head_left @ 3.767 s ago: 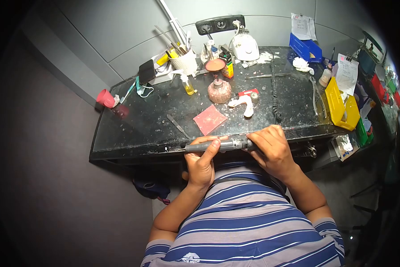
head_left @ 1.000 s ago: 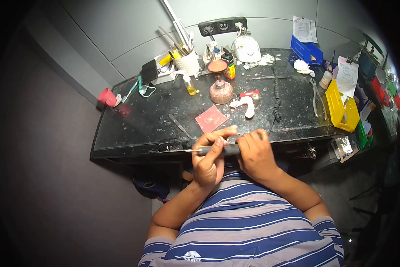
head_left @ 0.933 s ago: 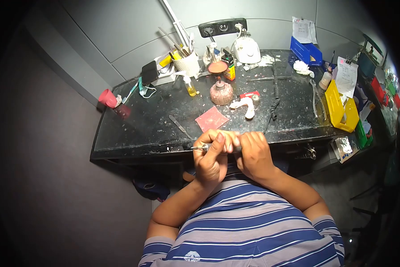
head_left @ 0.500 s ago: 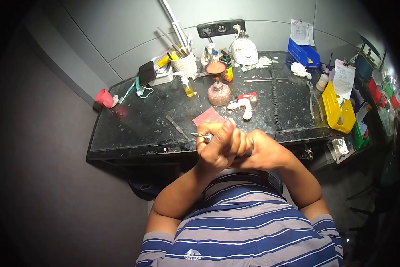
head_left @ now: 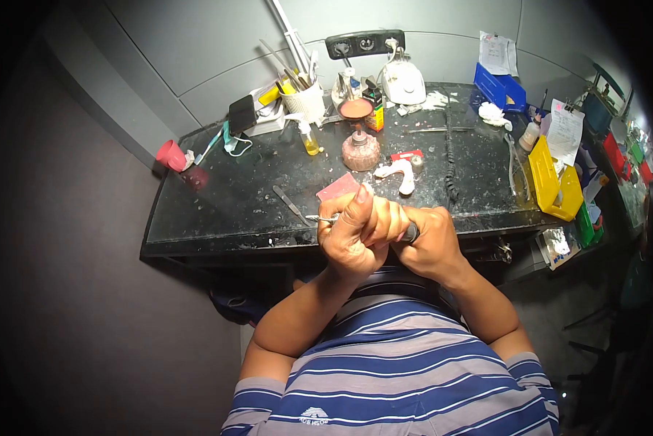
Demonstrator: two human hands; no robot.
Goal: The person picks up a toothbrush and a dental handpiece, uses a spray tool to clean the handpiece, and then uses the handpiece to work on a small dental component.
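In front of the bench's near edge, my left hand is closed round a handpiece, with its thumb on top. The slim metal tip of the handpiece sticks out on the left side of that fist. My right hand is closed at the other end, where a black part shows between the hands. Most of the tool is hidden by fingers. Just beyond lie a pink wax sheet, a white horseshoe-shaped dental piece and a flat metal spatula.
On the black bench stand a pink spirit burner, a bottle of yellow liquid and a tool pot. A coiled black cord crosses it. A yellow bin sits right, a pink cup left.
My right hand has turned and moved out from behind my left, showing more of the black part. My left hand has shifted slightly left. The camera view has moved a little.
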